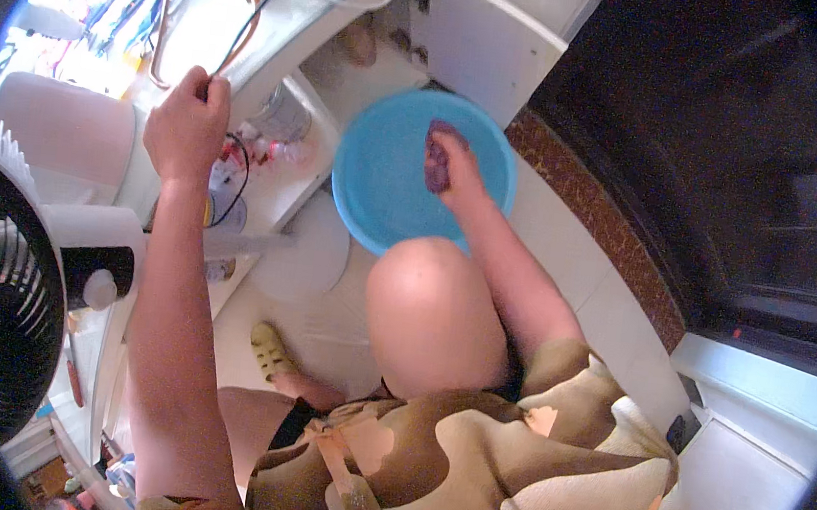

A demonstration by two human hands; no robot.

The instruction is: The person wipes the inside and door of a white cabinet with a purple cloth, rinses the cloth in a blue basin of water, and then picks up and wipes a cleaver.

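Observation:
My left hand [186,127] is closed around a black cable [253,26] at the edge of a white table [283,25]. The cable runs up from the fist, and a dark loop of cord hangs just below it. My right hand [464,175] grips a bunched purple cloth [438,162] over a round light-blue plastic basin [379,178]. Whether the cloth touches the basin's bottom, I cannot tell. The basin stands low, beyond my bent bare knee [433,309].
An electric fan [6,297] stands close at the left. Beneath the table, a white shelf [296,192] holds jars and small items. A white cabinet [488,41] and a dark doorway [707,136] with a brown stone sill [597,214] lie to the right. My foot wears a yellow-green clog [267,348].

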